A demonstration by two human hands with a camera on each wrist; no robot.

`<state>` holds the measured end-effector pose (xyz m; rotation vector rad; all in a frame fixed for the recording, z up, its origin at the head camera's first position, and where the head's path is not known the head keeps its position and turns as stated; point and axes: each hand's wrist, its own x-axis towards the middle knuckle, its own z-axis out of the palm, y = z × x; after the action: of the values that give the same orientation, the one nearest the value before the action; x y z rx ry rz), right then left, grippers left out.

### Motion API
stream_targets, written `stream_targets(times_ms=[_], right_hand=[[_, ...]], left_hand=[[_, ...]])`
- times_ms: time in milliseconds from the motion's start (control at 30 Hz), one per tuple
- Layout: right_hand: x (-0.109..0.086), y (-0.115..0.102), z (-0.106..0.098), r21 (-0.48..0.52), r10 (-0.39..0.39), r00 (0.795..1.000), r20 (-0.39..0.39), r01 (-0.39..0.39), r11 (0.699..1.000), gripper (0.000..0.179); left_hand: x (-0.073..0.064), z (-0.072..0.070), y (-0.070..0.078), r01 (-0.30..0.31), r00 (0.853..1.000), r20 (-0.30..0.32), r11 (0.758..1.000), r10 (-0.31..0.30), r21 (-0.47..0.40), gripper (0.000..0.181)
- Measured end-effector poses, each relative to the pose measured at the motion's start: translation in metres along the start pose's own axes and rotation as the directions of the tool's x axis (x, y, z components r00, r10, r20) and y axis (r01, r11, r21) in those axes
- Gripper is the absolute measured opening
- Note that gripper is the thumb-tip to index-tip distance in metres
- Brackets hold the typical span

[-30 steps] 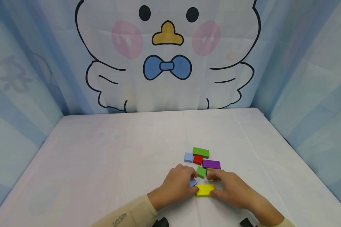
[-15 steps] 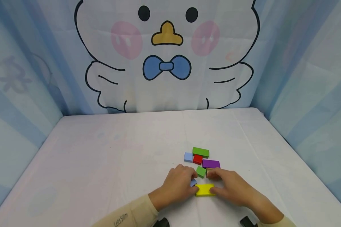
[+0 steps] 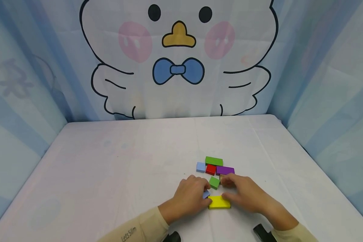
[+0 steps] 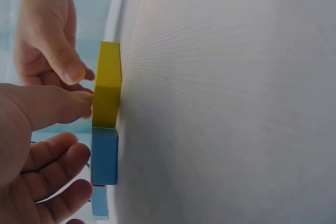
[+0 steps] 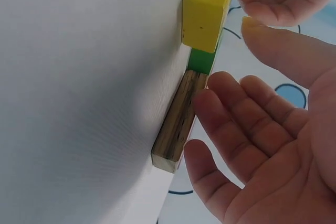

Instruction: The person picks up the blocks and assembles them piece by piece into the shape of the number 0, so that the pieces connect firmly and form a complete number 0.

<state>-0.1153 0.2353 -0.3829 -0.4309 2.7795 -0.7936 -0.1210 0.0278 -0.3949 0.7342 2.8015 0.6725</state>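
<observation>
A yellow block (image 3: 219, 202) lies flat on the white cloth between both hands. My left hand (image 3: 190, 195) rests its thumb at the yellow block's left end, fingers bent beside a light-blue block (image 4: 104, 156) it partly covers. With fingertips against a dark-grained wooden block (image 5: 178, 124), my right hand (image 3: 248, 193) extends its fingers loosely; its thumb hovers at the yellow block's upper right. In the head view the right hand hides most of the wooden block. A small green block (image 3: 214, 183) sits between the two hands' fingertips.
Farther back are a purple block (image 3: 225, 170), a red block (image 3: 211, 169), another light-blue block (image 3: 201, 167) and a long green block (image 3: 214, 161), set close together. A printed curtain (image 3: 178, 97) stands behind the table (image 3: 124, 168).
My right hand has moved away from me, its thumb sliding off the yellow block's right end. The purple block has shifted back, closer to the long green one. My left hand stays put.
</observation>
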Motion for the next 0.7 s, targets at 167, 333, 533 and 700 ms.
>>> stream_targets(times_ms=[167,333,533,700], right_hand=[[0.007,0.002,-0.004,-0.004,-0.033,0.999,-0.008,0.033,0.999,0.039],[0.014,0.001,-0.004,-0.002,-0.007,1.000,-0.010,0.007,1.000,0.038],[0.021,-0.001,-0.003,0.001,-0.006,1.000,-0.008,0.006,1.000,0.036],[0.026,-0.006,-0.002,-0.008,-0.037,0.999,-0.003,0.037,0.999,0.032]], left_hand=[[0.001,0.000,0.000,-0.003,1.000,0.005,1.000,0.003,0.004,0.031],[0.001,-0.001,0.000,0.000,1.000,0.007,1.000,0.000,-0.003,0.032],[0.000,-0.002,0.001,0.004,1.000,0.010,1.000,-0.004,-0.013,0.031],[0.000,-0.002,0.001,0.011,1.000,0.018,1.000,-0.010,-0.014,0.032]])
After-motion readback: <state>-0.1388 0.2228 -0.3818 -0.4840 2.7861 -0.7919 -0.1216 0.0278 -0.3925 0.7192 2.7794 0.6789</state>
